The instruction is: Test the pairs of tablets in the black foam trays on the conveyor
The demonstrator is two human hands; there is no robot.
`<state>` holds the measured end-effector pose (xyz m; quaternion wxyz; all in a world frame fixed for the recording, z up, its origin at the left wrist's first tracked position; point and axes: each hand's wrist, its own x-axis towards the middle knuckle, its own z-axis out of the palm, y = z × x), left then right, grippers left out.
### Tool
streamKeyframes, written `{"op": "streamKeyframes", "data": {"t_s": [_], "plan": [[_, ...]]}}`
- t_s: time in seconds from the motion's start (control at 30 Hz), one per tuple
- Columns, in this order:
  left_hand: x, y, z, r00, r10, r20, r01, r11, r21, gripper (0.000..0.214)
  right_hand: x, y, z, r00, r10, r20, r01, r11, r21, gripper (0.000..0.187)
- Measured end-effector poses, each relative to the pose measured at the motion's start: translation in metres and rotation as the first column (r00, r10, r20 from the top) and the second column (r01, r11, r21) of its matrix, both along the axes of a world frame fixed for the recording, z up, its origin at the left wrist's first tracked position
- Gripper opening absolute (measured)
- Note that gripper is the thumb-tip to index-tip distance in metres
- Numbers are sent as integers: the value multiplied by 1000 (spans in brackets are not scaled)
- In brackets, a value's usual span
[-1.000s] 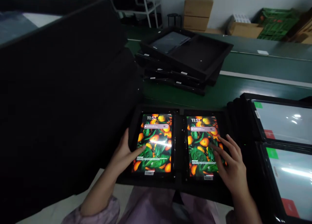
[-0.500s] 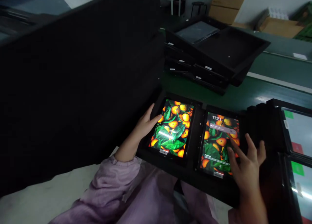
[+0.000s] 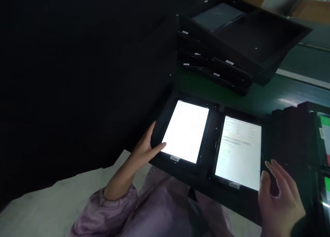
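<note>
Checking the left black-framed tablet and the right black-framed tablet in the flat black tray: where are they sitting, and which way are they pointing?

Both are lying side by side in that tray, screens up and glowing white, the right one showing lines of small text. Their long axes are running away from the wearer toward the tray's far edge, and the white label tabs are sitting at the near edges.

What are the hands doing?

The left hand is resting half open, its fingertips meeting the near-left part of the left tablet's screen, and it is gripping nothing. The right hand is hovering open with its fingers spread, just off the tray's right side, and it is holding nothing.

Where are the risks?

A fingertip on the lit glass could be registering a stray touch and changing the display. The tray's near edge is sitting just past the lilac sleeve, so a knock from that arm could be tilting the tray and sliding both tablets. Beyond the tray's far edge, the tilted open black tray is overhanging its stack, and a bump could be unseating it.
</note>
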<state>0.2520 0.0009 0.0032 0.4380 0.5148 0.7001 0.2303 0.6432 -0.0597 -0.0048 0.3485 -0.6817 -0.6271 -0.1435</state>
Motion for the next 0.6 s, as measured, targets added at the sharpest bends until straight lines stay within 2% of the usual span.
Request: {"op": "streamKeyframes", "data": {"t_s": [0.1,0.17,0.27,0.33,0.43,0.53,0.6], "plan": [[0,3,4,991,-90,-99,85,995,-55,114,-2,0,6,998,56,-29,-55,998,42,18],[-1,3,7,971,-170,-167,153,982,-109,124,-3,-5,9,981,175,-79,-173,984,32,17],[4,-1,8,930,-244,-275,219,969,-117,132,-4,-11,11,921,375,-103,-378,926,-14,18],[11,-2,5,915,-221,-336,223,974,-36,129,-4,-14,13,883,462,-80,-466,883,-46,18],[23,2,-2,932,-76,-356,133,982,138,122,-4,-17,15,847,525,-79,-531,842,-94,18],[28,7,-7,960,43,-276,42,955,294,103,-3,-19,17,828,554,-91,-561,810,-172,20],[27,7,-8,977,58,-204,20,933,360,88,-2,-20,16,825,559,-82,-563,800,-210,21]]}}
